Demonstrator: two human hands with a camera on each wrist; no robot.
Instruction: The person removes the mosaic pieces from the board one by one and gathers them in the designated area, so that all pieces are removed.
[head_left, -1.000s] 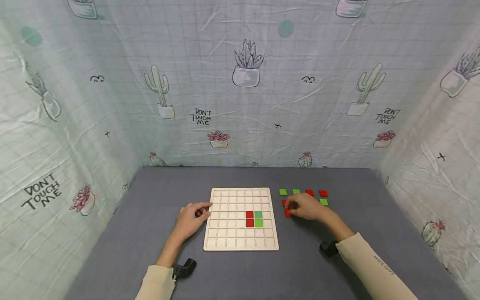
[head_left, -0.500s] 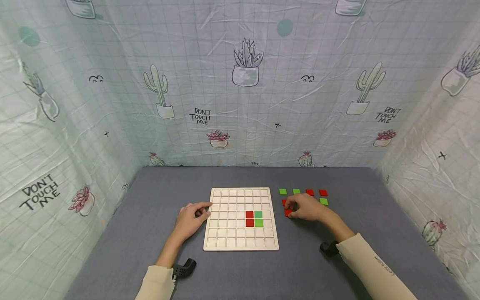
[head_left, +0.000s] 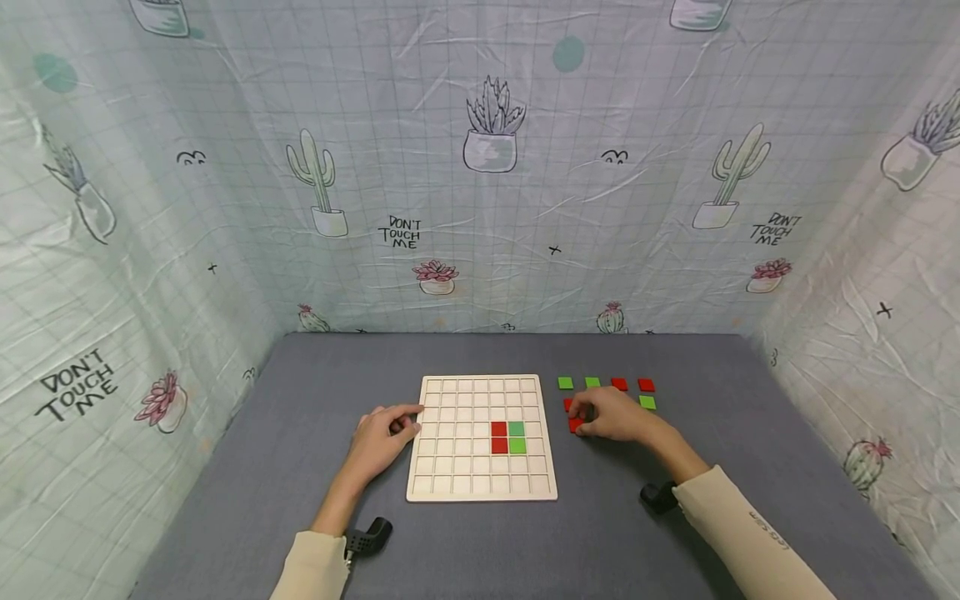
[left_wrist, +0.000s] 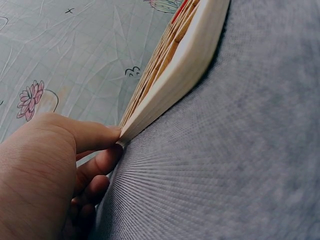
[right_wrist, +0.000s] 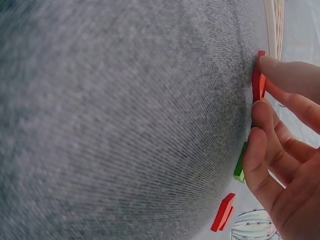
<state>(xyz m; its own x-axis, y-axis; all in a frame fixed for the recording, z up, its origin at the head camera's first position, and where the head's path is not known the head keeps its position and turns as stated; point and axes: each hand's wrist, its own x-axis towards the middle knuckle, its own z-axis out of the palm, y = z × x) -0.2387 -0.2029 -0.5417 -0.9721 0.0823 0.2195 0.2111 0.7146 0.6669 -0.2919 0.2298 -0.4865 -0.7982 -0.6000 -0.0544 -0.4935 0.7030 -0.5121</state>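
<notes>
"What ran across the back?"

"A pale cloth (head_left: 405,150), printed with potted cacti, behind a grey table (head_left: 480,546)."

"And at the left?"

"The person's left hand (head_left: 378,442), below it a black wrist camera (head_left: 367,537). Its index finger and thumb touched the board's left edge, with a narrow gap between them; the other fingers were loosely curled."

"Where was the board (head_left: 450,483)?"

"Flat at the middle of the table, pale and divided into squares. Right of its centre sat a block of four tiles: two red squares (head_left: 499,437) on the left, two green squares (head_left: 517,437) on the right."

"What came next?"

"Loose tiles, lying on the table just beside the board. The back row held two green tiles (head_left: 566,383), then two red tiles (head_left: 618,384). Nearer, the right hand (head_left: 615,414) pinched the front red tile (head_left: 575,426) by opposite edges, between thumb and fingers; another red one showed just behind it."

"And farthest right?"

"A single green tile (head_left: 647,403), past the knuckles. The hand hid part of the group, so I couldn't tell how many lay there."
</notes>
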